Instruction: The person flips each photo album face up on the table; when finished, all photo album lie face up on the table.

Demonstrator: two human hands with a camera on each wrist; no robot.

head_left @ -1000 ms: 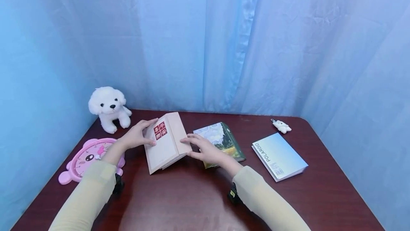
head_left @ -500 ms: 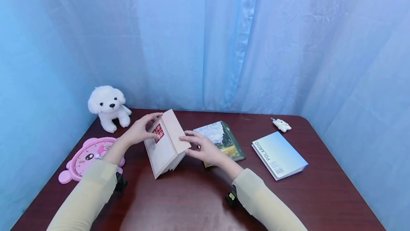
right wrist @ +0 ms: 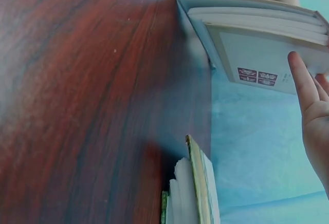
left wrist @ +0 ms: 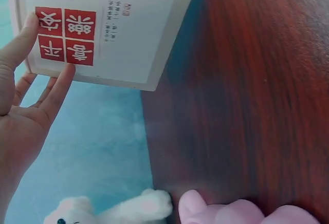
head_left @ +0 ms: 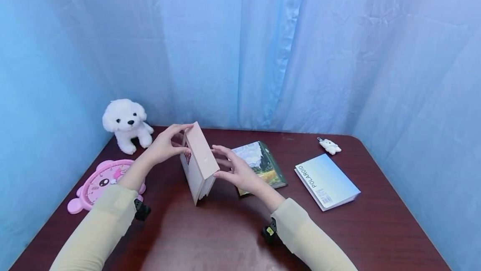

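Observation:
A cream hardcover book [head_left: 201, 152] stands steeply tilted, spine up, at left of the table's middle. My left hand [head_left: 165, 145] grips it near the far end, thumb on the front cover and fingers by the far edge. That cover carries a red four-square character print [left wrist: 66, 36] in the left wrist view. With the thumb at the near spine corner and fingers along the back cover, my right hand [head_left: 240, 173] holds the other side. White pages [right wrist: 257, 19] hang slightly apart between the covers in the right wrist view. I cannot tell whether the lower edges touch the table.
Right of the hands lie a book with a painted landscape cover [head_left: 259, 162] and a pale blue POLAROID album [head_left: 328, 181]. A white plush dog [head_left: 125, 125] and pink clock [head_left: 99, 185] stand left. A small plush keychain [head_left: 330, 146] lies back right.
Both hands have turned the book from a slant to a steeper stance, its spine now on top and the front cover facing more left. The right fingers have shifted onto the back cover.

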